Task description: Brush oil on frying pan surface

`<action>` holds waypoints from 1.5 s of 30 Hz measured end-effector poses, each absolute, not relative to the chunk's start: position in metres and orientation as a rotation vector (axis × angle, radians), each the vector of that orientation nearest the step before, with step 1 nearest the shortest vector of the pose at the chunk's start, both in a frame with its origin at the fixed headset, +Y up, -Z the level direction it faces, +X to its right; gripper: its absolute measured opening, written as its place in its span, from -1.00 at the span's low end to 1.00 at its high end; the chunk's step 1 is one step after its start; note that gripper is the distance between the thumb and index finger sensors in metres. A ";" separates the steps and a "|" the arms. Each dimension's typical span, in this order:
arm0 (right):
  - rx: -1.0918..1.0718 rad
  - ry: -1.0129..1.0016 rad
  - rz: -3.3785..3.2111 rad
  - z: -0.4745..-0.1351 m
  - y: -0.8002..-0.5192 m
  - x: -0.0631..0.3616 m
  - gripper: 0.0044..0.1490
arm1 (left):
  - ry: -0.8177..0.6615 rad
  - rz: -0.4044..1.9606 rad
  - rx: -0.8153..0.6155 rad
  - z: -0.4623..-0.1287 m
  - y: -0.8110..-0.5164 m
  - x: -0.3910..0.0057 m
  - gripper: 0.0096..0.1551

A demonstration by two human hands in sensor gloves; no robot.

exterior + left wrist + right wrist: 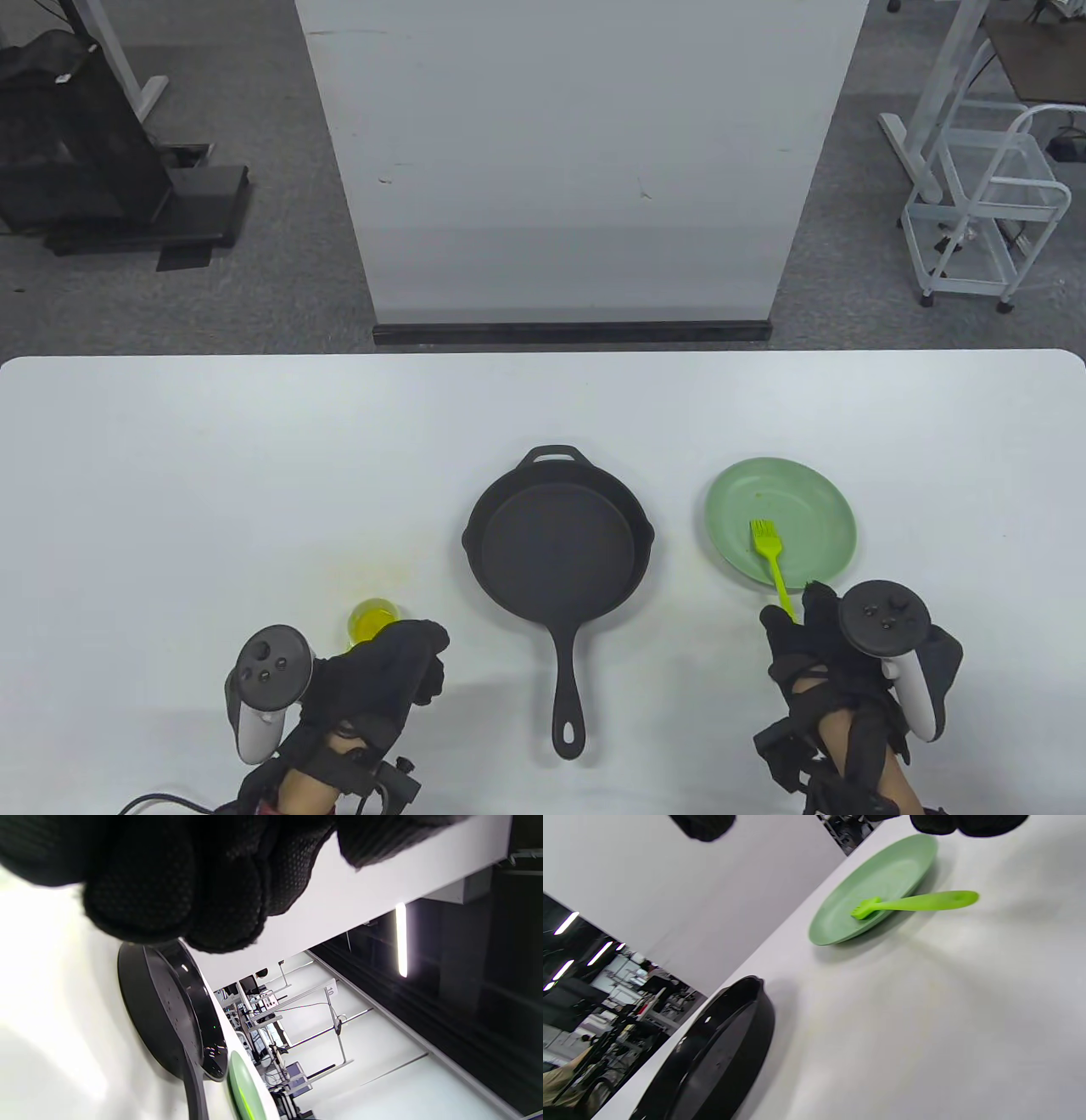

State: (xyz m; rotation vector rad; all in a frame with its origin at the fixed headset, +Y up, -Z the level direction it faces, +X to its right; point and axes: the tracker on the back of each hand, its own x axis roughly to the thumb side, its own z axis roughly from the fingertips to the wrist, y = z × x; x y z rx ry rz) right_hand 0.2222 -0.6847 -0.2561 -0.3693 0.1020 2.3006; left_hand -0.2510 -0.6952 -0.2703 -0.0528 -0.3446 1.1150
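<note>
On the white table (170, 475), the black frying pan (556, 548) sits centre, handle toward me. Right of it, the green plate (806, 501) carries the brush (770, 556); its handle end meets my right hand (836, 671), grip hidden. My left hand (382, 671) covers the yellow oil cup (370, 618), fingers curled, hold unclear.
</note>
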 end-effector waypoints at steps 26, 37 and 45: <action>0.102 -0.305 2.868 -0.235 -0.708 0.099 -0.03 | -0.101 0.080 0.156 -0.257 -0.674 -0.292 -0.02; 0.175 -0.298 2.930 -0.234 -0.723 0.097 -0.04 | -0.058 0.069 0.113 -0.260 -0.693 -0.296 -0.05; 0.204 -0.261 2.944 -0.232 -0.728 0.095 -0.05 | -0.041 0.076 0.103 -0.259 -0.692 -0.297 -0.05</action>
